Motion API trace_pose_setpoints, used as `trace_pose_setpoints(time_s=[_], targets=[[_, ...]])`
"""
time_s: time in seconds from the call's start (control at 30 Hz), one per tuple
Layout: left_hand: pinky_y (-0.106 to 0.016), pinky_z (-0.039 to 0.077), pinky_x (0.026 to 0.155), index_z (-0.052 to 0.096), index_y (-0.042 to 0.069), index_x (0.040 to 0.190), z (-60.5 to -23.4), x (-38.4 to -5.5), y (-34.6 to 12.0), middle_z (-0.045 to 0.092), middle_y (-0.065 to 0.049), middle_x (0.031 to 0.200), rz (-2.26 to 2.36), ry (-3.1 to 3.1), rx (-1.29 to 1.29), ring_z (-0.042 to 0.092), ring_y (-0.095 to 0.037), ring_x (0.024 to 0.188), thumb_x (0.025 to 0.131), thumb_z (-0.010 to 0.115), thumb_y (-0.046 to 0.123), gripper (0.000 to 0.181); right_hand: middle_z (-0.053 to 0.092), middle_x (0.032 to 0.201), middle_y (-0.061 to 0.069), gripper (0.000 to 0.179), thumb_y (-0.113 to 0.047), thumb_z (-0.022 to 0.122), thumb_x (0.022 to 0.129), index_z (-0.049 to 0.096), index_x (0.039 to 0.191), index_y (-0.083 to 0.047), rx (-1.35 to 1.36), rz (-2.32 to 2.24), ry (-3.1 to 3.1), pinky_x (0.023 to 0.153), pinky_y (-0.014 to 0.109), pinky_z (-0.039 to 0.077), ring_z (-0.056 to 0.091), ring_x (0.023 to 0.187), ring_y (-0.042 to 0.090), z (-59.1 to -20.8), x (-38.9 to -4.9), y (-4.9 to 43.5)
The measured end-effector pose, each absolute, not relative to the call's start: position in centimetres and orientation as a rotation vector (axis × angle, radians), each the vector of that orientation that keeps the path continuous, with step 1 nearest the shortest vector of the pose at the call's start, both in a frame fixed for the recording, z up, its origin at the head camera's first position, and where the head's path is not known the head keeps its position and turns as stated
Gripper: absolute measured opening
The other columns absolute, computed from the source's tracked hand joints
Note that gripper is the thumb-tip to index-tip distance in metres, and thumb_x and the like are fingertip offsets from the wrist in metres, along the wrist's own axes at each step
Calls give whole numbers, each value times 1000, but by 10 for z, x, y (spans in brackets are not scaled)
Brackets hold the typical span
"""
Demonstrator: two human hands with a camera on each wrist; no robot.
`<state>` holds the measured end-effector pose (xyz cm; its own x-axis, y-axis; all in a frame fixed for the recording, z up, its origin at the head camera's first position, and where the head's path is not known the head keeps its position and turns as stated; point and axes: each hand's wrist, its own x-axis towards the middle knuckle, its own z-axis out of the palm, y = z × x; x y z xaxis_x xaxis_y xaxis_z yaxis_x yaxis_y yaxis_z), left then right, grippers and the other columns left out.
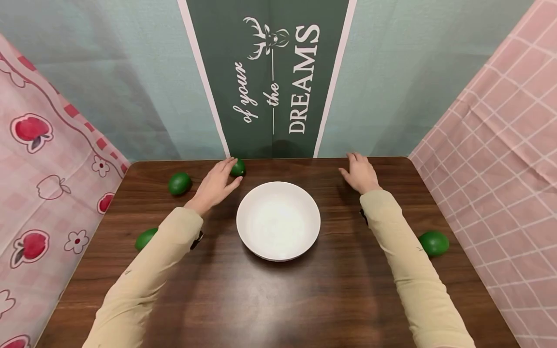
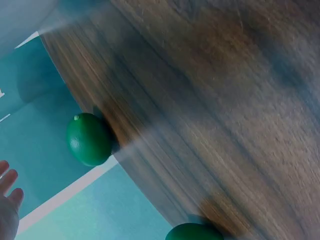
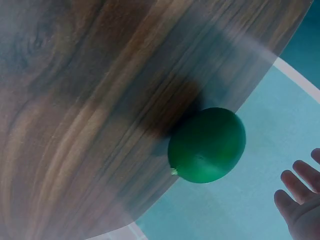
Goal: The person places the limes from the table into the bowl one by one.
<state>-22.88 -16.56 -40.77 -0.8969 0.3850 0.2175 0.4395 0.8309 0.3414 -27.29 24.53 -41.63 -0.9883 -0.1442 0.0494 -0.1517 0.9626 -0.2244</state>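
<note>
My left hand point(image 1: 215, 183) reaches toward the back edge of the table, its fingers loosely extended beside a green lime point(image 1: 238, 167). In the left wrist view that lime point(image 2: 90, 139) stands apart from the fingertips point(image 2: 6, 181). My right hand point(image 1: 360, 175) hovers near the back edge on the other side, fingers relaxed and holding nothing. Below it the right wrist view shows another lime point(image 3: 207, 145), which the hand hides from the head view. Between the two arms stands a round white bowl point(image 1: 278, 220) with nothing in it.
Left of the left hand lies a lime point(image 1: 179, 183); another lime point(image 1: 145, 239) is partly covered by the left sleeve. One more lime point(image 1: 434, 243) sits beside the right sleeve. Cloth hangs behind the wooden table point(image 1: 261, 299) and along both sides.
</note>
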Motion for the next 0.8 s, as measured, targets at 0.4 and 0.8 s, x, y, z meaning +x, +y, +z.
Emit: trace_pose_setpoints(time_s=[0.4, 0.8], targets=[[-45, 30, 103, 38, 6, 138, -412, -213, -160, 38, -13, 139, -754, -2892, -668, 32, -27, 130, 94, 46, 37, 54, 30, 134, 32, 59, -26, 52, 92, 31, 135, 9, 178, 367, -3086, 97, 55, 30, 28, 122, 46, -423, -269, 257], [-45, 33, 101, 42, 7, 135, -416, -195, -154, 42, -12, 136, -894, -2881, -677, 37, -26, 127, 95, 46, 35, 49, 28, 134, 33, 61, -25, 52, 92, 29, 136, 10, 147, 392, -3105, 97, 56, 29, 27, 121, 47, -429, -267, 264]])
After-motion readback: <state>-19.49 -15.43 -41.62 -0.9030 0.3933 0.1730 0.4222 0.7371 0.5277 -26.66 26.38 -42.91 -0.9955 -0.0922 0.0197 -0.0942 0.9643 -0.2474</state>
